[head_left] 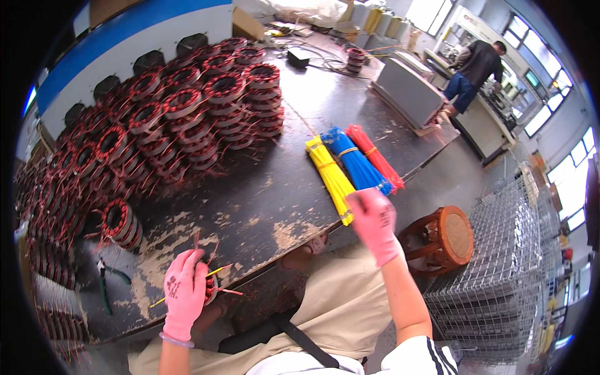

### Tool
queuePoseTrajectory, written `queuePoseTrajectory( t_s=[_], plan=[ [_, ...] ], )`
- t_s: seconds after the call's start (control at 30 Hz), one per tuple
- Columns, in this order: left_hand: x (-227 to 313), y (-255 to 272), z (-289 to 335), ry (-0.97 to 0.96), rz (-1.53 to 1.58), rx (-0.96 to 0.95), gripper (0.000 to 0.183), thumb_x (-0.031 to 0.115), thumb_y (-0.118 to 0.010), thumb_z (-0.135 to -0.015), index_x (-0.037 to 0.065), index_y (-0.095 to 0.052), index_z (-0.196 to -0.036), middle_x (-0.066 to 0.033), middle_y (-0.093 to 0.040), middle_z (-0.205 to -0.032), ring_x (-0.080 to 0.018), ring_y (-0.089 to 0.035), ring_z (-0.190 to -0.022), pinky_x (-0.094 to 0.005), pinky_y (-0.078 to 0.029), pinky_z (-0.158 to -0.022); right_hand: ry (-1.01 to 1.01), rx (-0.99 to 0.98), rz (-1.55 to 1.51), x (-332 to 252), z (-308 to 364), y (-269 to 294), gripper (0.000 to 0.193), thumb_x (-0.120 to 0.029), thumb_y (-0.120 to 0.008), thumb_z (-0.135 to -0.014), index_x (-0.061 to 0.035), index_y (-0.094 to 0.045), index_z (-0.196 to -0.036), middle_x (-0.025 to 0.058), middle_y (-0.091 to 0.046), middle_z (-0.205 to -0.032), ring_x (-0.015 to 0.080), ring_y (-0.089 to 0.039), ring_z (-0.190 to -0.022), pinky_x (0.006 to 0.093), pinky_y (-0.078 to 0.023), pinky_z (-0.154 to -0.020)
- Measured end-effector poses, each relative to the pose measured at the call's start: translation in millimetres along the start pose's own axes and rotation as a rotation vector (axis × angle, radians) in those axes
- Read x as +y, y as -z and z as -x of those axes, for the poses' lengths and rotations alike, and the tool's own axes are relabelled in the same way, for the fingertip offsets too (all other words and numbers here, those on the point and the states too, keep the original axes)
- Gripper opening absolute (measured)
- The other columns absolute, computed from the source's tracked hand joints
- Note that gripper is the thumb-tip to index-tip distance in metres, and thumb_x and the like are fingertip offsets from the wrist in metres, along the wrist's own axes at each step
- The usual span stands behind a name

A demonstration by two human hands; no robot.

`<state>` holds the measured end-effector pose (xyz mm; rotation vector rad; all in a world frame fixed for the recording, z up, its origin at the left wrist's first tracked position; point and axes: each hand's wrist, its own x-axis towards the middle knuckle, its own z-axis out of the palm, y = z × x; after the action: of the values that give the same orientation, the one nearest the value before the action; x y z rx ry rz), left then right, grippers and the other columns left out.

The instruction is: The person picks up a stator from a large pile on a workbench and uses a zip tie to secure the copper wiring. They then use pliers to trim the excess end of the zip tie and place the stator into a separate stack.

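My left hand (185,284), in a pink glove, is closed on a wound stator coil (211,289) at the table's near edge. Red wire ends stick out of the coil, and a thin yellow sleeve (215,271) crosses it beside my fingers. My right hand (374,219), gloved too, is curled over the near ends of the sleeve bundles; whatever its fingers pinch is hidden. Banded bundles of yellow sleeves (329,177), blue sleeves (355,157) and red sleeves (376,157) lie side by side just beyond it.
Many stators (181,103) stand stacked at the left, one short stack (120,224) nearer me. Green-handled pliers (107,284) lie on the worn dark table (250,194). A wooden stool (455,236) and wire cages (494,262) are at my right. Another person (478,69) works at a machine.
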<state>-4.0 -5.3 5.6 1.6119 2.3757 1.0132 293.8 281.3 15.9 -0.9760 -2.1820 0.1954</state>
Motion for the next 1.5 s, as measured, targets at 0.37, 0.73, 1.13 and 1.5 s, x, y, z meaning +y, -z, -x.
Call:
queuePoseTrajectory(
  t_s=[0.37,0.73,1.13,1.5],
  plan=[
    [0.7,-3.8,-0.7,-0.01,-0.022,-0.037,0.032,0.015,-0.055,-0.099,-0.002,-0.063,-0.124,-0.0162,-0.063,-0.118,-0.0357,-0.06,-0.108,-0.0431,-0.047,-0.095,-0.273,-0.076,0.435,93.0,-26.1,21.4,0.025,-0.035,-0.075,-0.086,-0.0105,-0.07,-0.088,0.0089,-0.068,-0.096,0.0307,-0.067,-0.094,0.0439,-0.052,-0.083],
    [-1.0,-4.0,0.4,-0.052,-0.067,0.022,0.029,0.016,-0.06,-0.096,0.001,-0.066,-0.12,-0.0142,-0.065,-0.112,-0.0345,-0.062,-0.103,-0.0436,-0.048,-0.091,-0.432,-0.185,0.356,94.3,-43.6,29.6,0.022,-0.03,-0.071,-0.088,-0.013,-0.07,-0.102,0.0116,-0.073,-0.098,0.0315,-0.07,-0.095,0.0439,-0.054,-0.086],
    [-3.1,-4.5,1.9,-0.048,-0.088,0.031,0.03,0.016,-0.062,-0.095,0.002,-0.066,-0.12,-0.0123,-0.065,-0.114,-0.0329,-0.062,-0.104,-0.0431,-0.048,-0.091,-0.411,-0.194,0.349,95.6,-30.6,46.9,0.041,-0.023,-0.071,-0.088,-0.0158,-0.061,-0.127,0.0147,-0.073,-0.105,0.0339,-0.07,-0.102,0.0452,-0.055,-0.087],
    [32.7,11.7,-1.4,-0.273,-0.211,0.277,0.043,0.018,-0.068,-0.09,0.003,-0.06,-0.13,-0.0154,-0.058,-0.135,-0.0385,-0.056,-0.122,-0.0492,-0.044,-0.105,-0.221,0.122,-0.087,-25.4,0.2,130.7,0.013,-0.008,-0.069,-0.089,-0.0036,-0.071,-0.102,0.0107,-0.069,-0.089,0.0208,-0.068,-0.074,0.0331,-0.054,-0.067]
  ],
)
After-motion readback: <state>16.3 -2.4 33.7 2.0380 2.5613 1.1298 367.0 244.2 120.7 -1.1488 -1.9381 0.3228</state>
